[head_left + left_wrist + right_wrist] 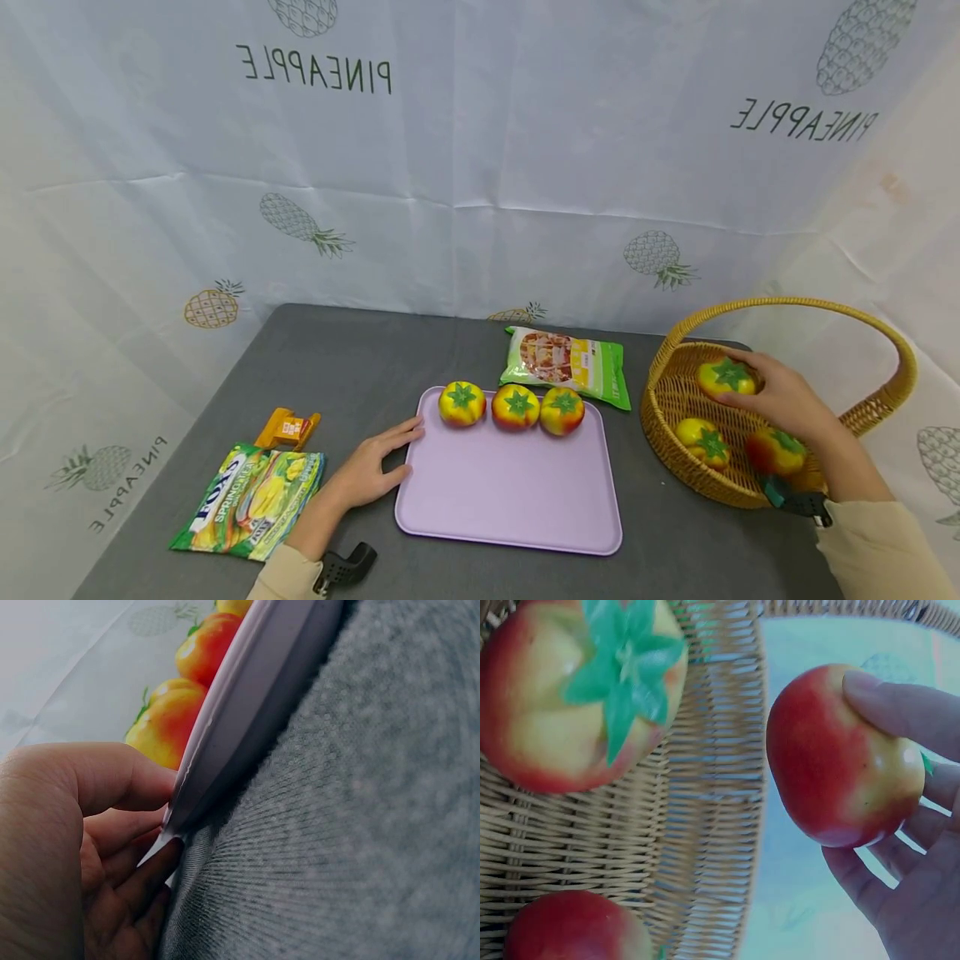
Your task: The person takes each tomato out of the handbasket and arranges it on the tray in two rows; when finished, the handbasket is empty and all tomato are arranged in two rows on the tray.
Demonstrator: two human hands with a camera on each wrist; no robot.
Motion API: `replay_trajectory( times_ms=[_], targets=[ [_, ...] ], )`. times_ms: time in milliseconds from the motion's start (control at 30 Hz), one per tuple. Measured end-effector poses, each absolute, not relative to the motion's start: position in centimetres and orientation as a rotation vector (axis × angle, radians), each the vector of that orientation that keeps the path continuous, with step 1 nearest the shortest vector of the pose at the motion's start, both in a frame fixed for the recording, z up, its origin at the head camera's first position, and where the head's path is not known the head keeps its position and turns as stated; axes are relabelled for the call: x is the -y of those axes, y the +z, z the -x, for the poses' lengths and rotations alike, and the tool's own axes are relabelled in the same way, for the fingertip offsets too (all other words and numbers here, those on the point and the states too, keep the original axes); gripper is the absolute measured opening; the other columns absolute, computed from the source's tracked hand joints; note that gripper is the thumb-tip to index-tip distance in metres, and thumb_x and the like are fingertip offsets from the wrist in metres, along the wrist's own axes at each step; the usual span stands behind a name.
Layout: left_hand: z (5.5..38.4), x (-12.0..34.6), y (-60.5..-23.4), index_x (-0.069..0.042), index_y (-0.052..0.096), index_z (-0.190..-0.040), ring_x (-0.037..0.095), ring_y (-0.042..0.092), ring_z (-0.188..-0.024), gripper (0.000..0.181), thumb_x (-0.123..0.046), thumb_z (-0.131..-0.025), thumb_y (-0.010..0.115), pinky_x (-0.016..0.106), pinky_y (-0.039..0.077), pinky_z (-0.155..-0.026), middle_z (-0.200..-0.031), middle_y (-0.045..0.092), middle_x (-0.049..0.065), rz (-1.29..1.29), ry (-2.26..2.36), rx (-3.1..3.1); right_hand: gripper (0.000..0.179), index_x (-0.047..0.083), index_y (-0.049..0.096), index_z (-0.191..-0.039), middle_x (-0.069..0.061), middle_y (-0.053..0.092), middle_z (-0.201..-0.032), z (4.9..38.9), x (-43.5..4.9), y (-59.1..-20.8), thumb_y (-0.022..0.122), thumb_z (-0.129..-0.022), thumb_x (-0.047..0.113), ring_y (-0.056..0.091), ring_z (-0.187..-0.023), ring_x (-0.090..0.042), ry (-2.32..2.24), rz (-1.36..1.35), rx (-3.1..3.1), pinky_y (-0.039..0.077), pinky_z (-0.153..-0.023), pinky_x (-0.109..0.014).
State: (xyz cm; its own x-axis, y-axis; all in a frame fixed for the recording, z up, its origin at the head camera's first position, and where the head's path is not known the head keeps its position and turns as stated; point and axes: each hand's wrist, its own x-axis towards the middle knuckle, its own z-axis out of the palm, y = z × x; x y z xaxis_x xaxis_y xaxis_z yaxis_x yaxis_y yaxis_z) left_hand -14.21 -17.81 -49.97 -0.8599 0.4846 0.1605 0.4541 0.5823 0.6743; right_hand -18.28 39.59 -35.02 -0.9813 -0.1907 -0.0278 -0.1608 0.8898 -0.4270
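Observation:
My right hand [782,395] grips a red-and-yellow fruit with a green star-shaped leaf top [845,756], thumb on one side and fingers on the other. In the head view this fruit overlaps the back of the wicker basket [678,467]. Two similar fruits sit in the basket, a yellower one [702,443] and a redder one [775,452]. At the left side of a lilac tray [510,492], my left hand [367,468] rests with its fingers extended and its fingertips at the rim. Three more such fruits [516,407] line the tray's far edge.
A green-and-white food packet [566,362] lies behind the tray. To the left are a green FOX'S bag [251,500] and a small orange packet [288,429]. The basket's tall handle [795,303] arches above my right hand. A pineapple-print curtain [465,167] hangs behind the table.

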Motion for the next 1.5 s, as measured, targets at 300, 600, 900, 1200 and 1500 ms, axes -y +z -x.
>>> replay_trajectory(
  times_ms=[300,600,900,1200,1500],
  targets=[
    [14.2,17.8,-49.9,-0.012,0.052,-0.138,0.027,0.040,-0.136,0.052,-0.015,-0.087,0.060,0.053,0.037,-0.104,-0.150,0.040,0.003,-0.810,1.157,-2.755,0.070,0.001,0.042,-0.139,-0.031,0.045,-0.135,16.2,-36.9,-33.8,0.070,-0.084,0.033,0.051,-0.104,-0.047,-0.650,0.455,-3.091,0.044,-0.075,-0.058],
    [14.2,17.8,-49.9,-0.011,0.052,-0.137,0.027,0.041,-0.135,0.052,-0.014,-0.086,0.061,0.053,0.038,-0.104,-0.149,0.041,0.004,-0.828,1.164,-2.758,0.068,0.008,0.046,-0.138,-0.019,0.053,-0.128,14.7,-33.4,-34.8,0.075,-0.080,0.027,0.057,-0.094,-0.018,-0.758,0.575,-3.130,0.050,-0.071,-0.037],
    [14.2,17.9,-49.9,-0.013,0.053,-0.136,0.027,0.041,-0.135,0.051,-0.015,-0.086,0.061,0.053,0.038,-0.104,-0.149,0.041,0.003,-0.825,1.157,-2.773,0.066,0.010,0.049,-0.136,-0.012,0.054,-0.128,14.8,-27.2,-38.6,0.076,-0.079,0.030,0.057,-0.098,-0.022,-0.996,0.667,-2.970,0.052,-0.074,-0.026],
    [14.2,17.8,-50.0,-0.011,0.054,-0.135,0.027,0.043,-0.133,0.051,-0.014,-0.085,0.062,0.052,0.040,-0.102,-0.148,0.043,0.003,-0.848,1.155,-2.787,0.069,0.014,0.049,-0.137,-0.012,0.050,-0.139,15.0,-21.0,-41.5,0.077,-0.077,0.033,0.054,-0.118,-0.029,-1.173,0.810,-2.825,0.051,-0.088,-0.043],
    [14.2,17.8,-50.2,-0.013,0.054,-0.135,0.027,0.043,-0.133,0.052,-0.015,-0.084,0.063,0.051,0.040,-0.103,-0.148,0.043,0.002,-0.841,1.141,-2.798,0.068,0.016,0.050,-0.137,-0.003,0.051,-0.139,15.2,-15.4,-43.5,0.078,-0.077,0.033,0.051,-0.120,-0.022,-1.359,0.827,-2.601,0.047,-0.097,-0.039]
  ],
)
